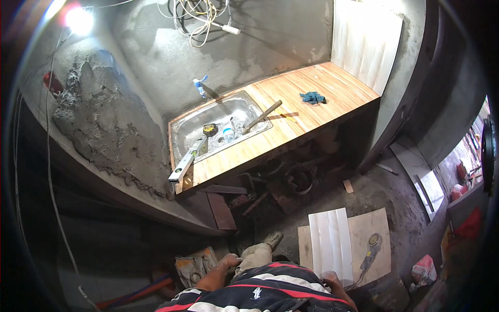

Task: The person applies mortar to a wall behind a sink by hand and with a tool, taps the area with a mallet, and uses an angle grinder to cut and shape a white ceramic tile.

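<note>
My left hand (pixel 230 260) is beside my bent knee, close to the trouser leg; its fingers are too small to make out. My right hand (pixel 328 276) lies low by my side, at the near edge of a white ribbed tile (pixel 331 239), and its fingers are mostly hidden. Whether it touches the tile I cannot tell. Under the tile is a tan board (pixel 378 229), and on that board rests an angle grinder (pixel 371 251) with a round disc and a cord. To the left of my left hand sits a torn printed bag (pixel 195 266).
A wood-look tiled counter (pixel 228 167) holds a steel sink (pixel 179 136), a spirit level (pixel 186 164), a tape measure (pixel 210 129), a hammer (pixel 265 115) and a blue-green cloth (pixel 313 98). A white panel (pixel 366 44) leans at its right end. Buckets (pixel 300 179) stand beneath.
</note>
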Action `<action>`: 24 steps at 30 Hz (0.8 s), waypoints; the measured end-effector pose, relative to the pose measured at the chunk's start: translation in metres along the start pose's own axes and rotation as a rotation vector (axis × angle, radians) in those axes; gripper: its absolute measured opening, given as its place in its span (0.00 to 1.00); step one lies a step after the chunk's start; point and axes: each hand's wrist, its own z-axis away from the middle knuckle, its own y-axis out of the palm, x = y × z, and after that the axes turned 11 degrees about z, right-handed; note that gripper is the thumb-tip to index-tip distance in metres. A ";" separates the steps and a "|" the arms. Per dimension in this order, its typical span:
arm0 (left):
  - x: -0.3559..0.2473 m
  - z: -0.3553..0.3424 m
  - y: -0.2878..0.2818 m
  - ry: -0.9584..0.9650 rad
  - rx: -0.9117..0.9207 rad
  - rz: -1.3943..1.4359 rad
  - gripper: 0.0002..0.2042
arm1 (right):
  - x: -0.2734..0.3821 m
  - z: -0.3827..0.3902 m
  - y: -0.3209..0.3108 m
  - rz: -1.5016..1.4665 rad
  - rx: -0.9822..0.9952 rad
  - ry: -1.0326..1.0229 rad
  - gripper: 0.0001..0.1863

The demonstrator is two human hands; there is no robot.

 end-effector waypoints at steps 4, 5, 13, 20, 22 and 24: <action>0.010 -0.008 0.002 -0.003 0.006 -0.024 0.33 | 0.005 0.011 0.002 -0.066 -0.043 0.041 0.14; 0.016 -0.013 0.004 -0.011 0.020 -0.035 0.32 | 0.007 0.013 0.002 -0.037 -0.061 0.078 0.14; 0.044 -0.042 0.009 0.123 0.088 -0.158 0.32 | 0.012 0.021 0.001 0.109 -0.032 -0.036 0.09; 0.057 -0.046 0.011 0.189 0.132 -0.244 0.21 | -0.006 0.010 0.012 0.079 -0.155 -0.034 0.10; 0.057 -0.043 0.004 0.287 0.144 -0.223 0.23 | -0.034 0.006 0.010 -0.015 -0.174 -0.325 0.14; 0.044 -0.044 -0.005 0.390 0.203 -0.281 0.26 | -0.042 -0.019 0.029 0.018 -0.196 -0.006 0.19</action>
